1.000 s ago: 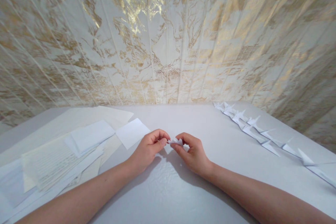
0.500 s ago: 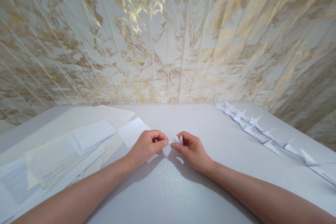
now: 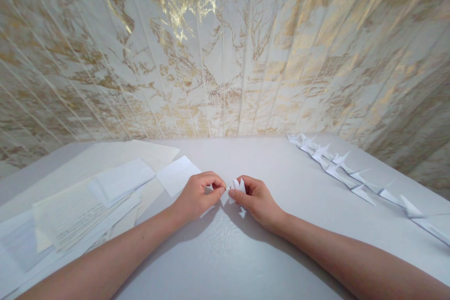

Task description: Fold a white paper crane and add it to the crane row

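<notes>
Folded white paper is at centre, between the left hand, its fingers pinching the narrow left tip, and the right hand, gripping the body. It looks light, crisp, easily torn; layered folds likely hold best.

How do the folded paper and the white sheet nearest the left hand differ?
The folded paper is smaller and creased into points; the white sheet is larger and flat. The folded paper is held in the right hand; the white sheet lies on the table. Both are white.
</notes>
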A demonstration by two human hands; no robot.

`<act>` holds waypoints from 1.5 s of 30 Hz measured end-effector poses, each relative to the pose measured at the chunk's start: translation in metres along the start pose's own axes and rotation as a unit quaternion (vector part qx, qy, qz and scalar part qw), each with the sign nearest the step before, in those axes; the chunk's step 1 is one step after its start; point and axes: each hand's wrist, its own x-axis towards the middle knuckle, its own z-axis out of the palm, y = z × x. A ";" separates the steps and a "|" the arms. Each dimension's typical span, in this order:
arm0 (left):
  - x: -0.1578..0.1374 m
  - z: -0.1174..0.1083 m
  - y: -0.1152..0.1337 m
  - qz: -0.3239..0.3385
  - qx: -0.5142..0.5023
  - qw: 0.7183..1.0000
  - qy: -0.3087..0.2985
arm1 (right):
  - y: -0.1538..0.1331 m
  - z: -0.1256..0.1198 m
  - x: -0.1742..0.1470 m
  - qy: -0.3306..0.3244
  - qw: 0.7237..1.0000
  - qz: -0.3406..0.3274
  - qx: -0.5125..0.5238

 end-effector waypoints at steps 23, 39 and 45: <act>-0.002 0.008 -0.011 -0.193 -0.312 0.930 0.005 | 0.004 -0.002 0.000 -0.006 1.000 -0.027 0.011; 0.000 0.003 -0.008 -0.201 -0.255 0.945 -0.048 | 0.005 -0.003 0.000 -0.039 0.999 -0.009 0.027; 0.000 0.006 -0.007 -0.193 -0.237 0.951 -0.053 | 0.001 -0.001 -0.002 -0.028 0.999 0.002 0.021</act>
